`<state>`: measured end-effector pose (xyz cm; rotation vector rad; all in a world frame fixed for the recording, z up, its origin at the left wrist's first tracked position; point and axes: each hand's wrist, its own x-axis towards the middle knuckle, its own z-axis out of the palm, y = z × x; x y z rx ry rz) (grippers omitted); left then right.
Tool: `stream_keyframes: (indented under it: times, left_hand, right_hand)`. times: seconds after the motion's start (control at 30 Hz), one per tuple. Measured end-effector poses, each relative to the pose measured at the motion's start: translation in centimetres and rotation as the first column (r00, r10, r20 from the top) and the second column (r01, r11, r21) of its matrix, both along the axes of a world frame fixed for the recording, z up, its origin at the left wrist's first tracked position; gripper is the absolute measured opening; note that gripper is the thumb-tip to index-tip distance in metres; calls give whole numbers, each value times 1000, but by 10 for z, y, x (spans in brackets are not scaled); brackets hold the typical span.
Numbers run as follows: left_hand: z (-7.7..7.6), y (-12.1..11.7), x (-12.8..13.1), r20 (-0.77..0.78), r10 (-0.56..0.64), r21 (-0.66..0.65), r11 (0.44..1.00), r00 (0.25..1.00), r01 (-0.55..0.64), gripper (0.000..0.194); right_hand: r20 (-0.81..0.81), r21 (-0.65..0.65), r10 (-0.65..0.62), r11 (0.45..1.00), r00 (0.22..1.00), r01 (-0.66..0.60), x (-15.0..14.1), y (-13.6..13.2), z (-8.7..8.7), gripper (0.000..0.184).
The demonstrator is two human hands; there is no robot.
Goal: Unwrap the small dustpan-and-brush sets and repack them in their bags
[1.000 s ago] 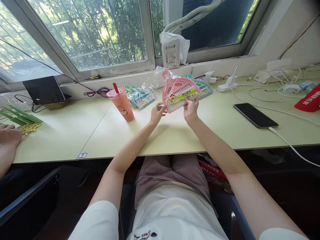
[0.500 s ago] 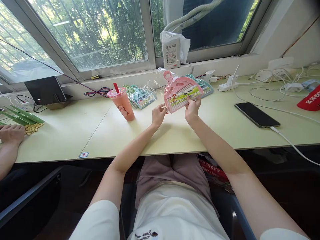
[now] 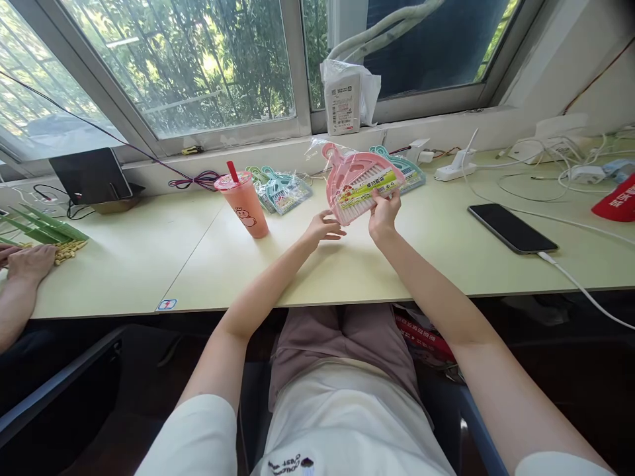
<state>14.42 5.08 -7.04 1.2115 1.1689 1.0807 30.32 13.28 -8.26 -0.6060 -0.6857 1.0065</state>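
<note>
Handling, seemingly: pinches film-wrapped pink plastic dustpan-and-brush set in right hand, holds left hand beside with fingers spread; likely needs steady pinch if turned.

White shirt: "c'est" legible, other print unclear. Packaged pink dustpan set: Chinese characters on yellow-green label, too blurred to transcribe. White box: barcode, print too small to read.
</note>
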Motion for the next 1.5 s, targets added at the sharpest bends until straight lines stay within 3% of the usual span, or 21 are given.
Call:
stream_keyframes:
  times: [0.13, 0.3, 0.5, 0.67, 0.77, 0.87, 0.97, 1.07, 1.13, 1.27, 1.4, 1.5]
  left_hand:
    - [-4, -2, 7, -40, 1, 47, 999, 999, 1, 48]
    - [-2, -4, 10, -32, -42, 79, 996, 999, 45, 64]
    - [-1, 1, 7, 87, 112, 148, 981, 990, -124, 81]
    - [-3, 12, 0, 243, 252, 142, 946, 937, -291, 65]
    - [-3, 15, -3, 245, 270, 145, 939, 931, -311, 50]
    - [-3, 17, -5, 197, 208, 116, 965, 958, -234, 47]
    - [-3, 16, -9, 106, 33, 100, 994, 994, -43, 54]
    - [-4, 14, -14, -11, -230, 114, 967, 973, 229, 63]
    - [-5, 14, -14, -39, -263, 114, 957, 964, 266, 66]
    - [-5, 21, -12, 96, -68, 115, 992, 993, 57, 65]
    - [-7, 24, -9, 276, 31, 186, 979, 961, -84, 66]
    - [-7, 20, -5, 320, 107, 156, 974, 941, -164, 71]
  right_hand:
    - [-7, -14, -14, 1000, 1000, 14, 4, 4, -1, 42]
    - [-27, -26, -9, 1000, 1000, 9, 7, 3, 2, 41]
    - [-73, -73, 44, 996, 996, -49, 1, -6, 7, 46]
    - [-76, -48, 179, 982, 981, -183, -2, -9, 8, 43]
    - [-67, -68, 261, 962, 963, -265, -5, -8, 7, 37]
    - [-48, -110, 289, 950, 956, -293, -7, -6, 6, 34]
    - [-55, -116, 278, 952, 959, -282, -4, -3, 6, 33]
    - [-53, -97, 250, 962, 967, -254, -1, 0, 7, 32]
    - [-48, -89, 229, 968, 972, -233, 1, 1, 8, 32]
    - [-64, -80, 205, 974, 977, -210, -2, -1, 8, 34]
    - [-61, -41, 192, 980, 980, -194, -7, -8, 8, 33]
    - [-33, -34, 176, 984, 984, -177, -8, -12, 10, 33]
